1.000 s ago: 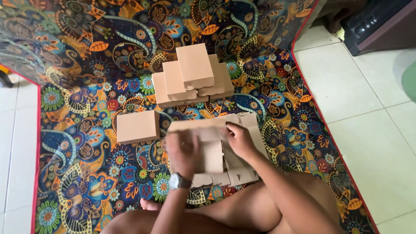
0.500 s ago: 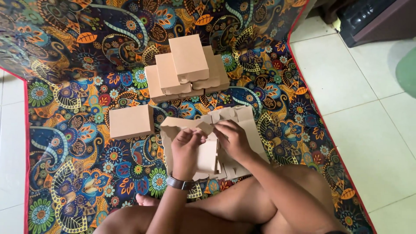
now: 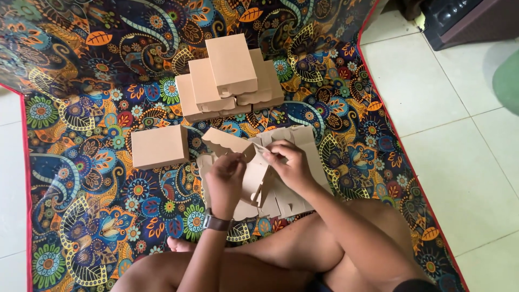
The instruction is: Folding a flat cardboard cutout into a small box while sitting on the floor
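Note:
I sit cross-legged on a patterned mat. Both hands work a brown cardboard box blank [image 3: 254,178], half folded, lifted above a pile of flat blanks [image 3: 294,197]. My left hand [image 3: 224,178], with a watch on its wrist, pinches the blank's left side where a scalloped flap [image 3: 224,141] stands up. My right hand [image 3: 289,162] grips the blank's upper right flap. A single finished brown box [image 3: 160,146] lies to the left. Behind it sits a stack of finished boxes [image 3: 230,75].
The colourful paisley mat [image 3: 97,81] with a red border covers the floor. White tiles [image 3: 448,124] lie to the right and at the far left. A dark object [image 3: 465,19] stands at the top right corner. My bare legs [image 3: 303,254] fill the bottom.
Both hands have lifted the blank off the pile and folded it upward; the scalloped flap now stands raised on the left. The view has shifted slightly.

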